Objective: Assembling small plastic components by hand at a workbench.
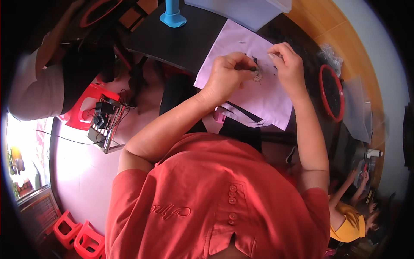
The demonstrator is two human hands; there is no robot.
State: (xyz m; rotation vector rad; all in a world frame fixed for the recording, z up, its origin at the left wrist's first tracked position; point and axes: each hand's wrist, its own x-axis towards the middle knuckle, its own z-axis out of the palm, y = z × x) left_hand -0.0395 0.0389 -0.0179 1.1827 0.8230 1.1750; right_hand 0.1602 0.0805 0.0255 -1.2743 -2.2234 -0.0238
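A pale purple cloth [276, 101] lies over the edge of the dark table in front of me. Above it, my left hand [228, 73] is closed in a pinch at a small round metallic piece [258, 76] with dark bits at its edge. To the right, my right hand [288, 67] has its thumb and index finger pressed together. Whatever may be between those fingertips is too small to tell. A tiny silvery piece [242, 42] rests on the cloth's far part, and a few dark specks lie between the hands.
A blue stand [173, 19] and a translucent plastic bin [246, 11] stand on the dark table [198, 43]. At right are a red-rimmed round basket [332, 93] and a clear plastic bag [331, 58]. Red stools are at left; people sit on both sides.
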